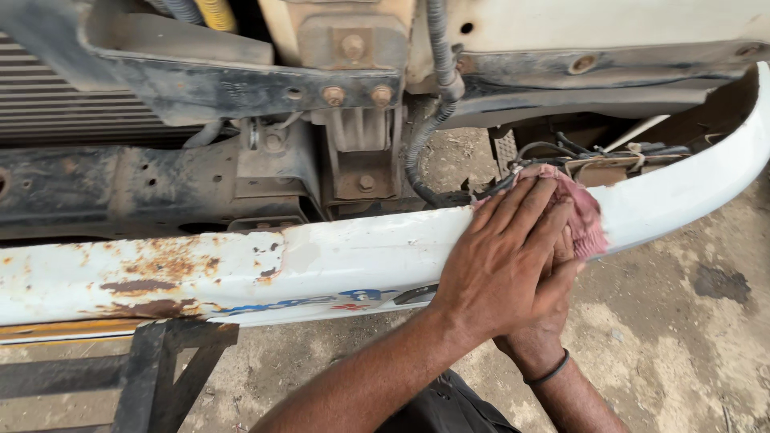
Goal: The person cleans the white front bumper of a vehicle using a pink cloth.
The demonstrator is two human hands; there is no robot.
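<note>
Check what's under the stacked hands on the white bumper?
A pink rag pokes out beneath the left hand, stacked on the right hand, against the rusty white metal bumper. The bumper surface underneath is hidden.

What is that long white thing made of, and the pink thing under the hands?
The long white panel looks like painted steel: brown rust shows where its glossy paint has flaked at the left. The pink thing seems to be woven cloth, soft and crumpled, with a frayed edge, pressed flat under the left hand, which lies over the right hand.
</note>
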